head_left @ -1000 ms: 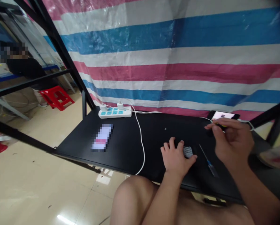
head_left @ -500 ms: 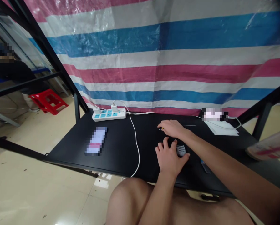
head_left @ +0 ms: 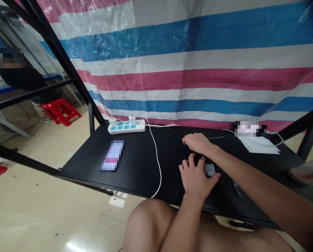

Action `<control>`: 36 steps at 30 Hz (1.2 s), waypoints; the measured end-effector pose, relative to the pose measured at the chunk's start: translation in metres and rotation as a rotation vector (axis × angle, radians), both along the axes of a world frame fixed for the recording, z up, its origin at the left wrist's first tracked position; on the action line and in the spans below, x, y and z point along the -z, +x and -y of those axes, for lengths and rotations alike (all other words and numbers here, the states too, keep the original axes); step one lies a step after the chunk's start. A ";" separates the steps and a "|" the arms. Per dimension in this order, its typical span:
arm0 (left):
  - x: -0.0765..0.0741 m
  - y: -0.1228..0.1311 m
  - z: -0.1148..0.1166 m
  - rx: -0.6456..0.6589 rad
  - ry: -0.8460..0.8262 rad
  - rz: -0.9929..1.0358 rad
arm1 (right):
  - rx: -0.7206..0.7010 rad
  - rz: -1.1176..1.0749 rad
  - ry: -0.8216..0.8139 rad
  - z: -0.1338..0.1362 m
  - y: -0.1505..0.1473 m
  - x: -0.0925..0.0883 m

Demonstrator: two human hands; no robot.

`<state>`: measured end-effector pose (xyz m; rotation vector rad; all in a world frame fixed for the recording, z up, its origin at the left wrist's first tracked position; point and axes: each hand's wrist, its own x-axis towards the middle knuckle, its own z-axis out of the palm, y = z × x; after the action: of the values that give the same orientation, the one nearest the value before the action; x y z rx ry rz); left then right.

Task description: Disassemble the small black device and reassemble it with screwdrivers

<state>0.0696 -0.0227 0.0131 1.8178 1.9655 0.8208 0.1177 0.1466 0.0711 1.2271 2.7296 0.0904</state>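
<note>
My left hand lies flat on the black table, fingers spread, pressing on a small dark device with a grey patch beside the thumb. My right hand reaches across just beyond the left hand, fingers curled down onto the table top; what its fingertips hold is hidden. A thin metal rod lies on the table just right of that hand. A blue-handled screwdriver lies partly under my right forearm.
A white power strip with a white cable sits at the back left. A phone lies left of centre, another phone on white paper at the back right. A striped tarp hangs behind. A red stool stands on the floor.
My right hand came from the far right by the phone to the table just beyond my left hand. The left hand stayed put on the device.
</note>
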 end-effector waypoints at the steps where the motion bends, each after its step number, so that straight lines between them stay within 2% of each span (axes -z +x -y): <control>1: 0.000 0.000 0.000 0.001 0.003 -0.004 | 0.009 -0.014 0.001 0.000 0.001 -0.002; 5: 0.000 0.000 0.000 -0.006 0.012 -0.009 | 0.095 -0.086 0.018 0.007 0.014 -0.013; 8: -0.002 0.000 0.000 -0.008 0.006 -0.012 | 0.181 -0.120 0.038 0.021 0.036 -0.024; 14: -0.005 0.000 0.002 -0.011 0.025 -0.043 | 0.271 -0.364 0.015 0.073 0.101 -0.034; 19: -0.006 0.000 0.003 -0.006 0.027 -0.082 | 0.282 -0.531 -0.106 0.129 0.137 -0.016; 23: -0.005 0.000 0.004 -0.007 0.036 -0.118 | 0.353 -0.577 -0.093 0.156 0.149 0.004; 29: 0.002 0.000 0.005 -0.009 0.057 -0.172 | 0.468 -0.665 -0.151 0.165 0.159 0.013; 36: 0.005 0.001 0.003 -0.021 0.085 -0.198 | 0.537 -0.779 -0.263 0.169 0.146 0.019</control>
<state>0.0709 -0.0260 0.0077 1.9988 2.1020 0.7674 0.2636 -0.0224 0.0524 2.1860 2.6648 -0.9528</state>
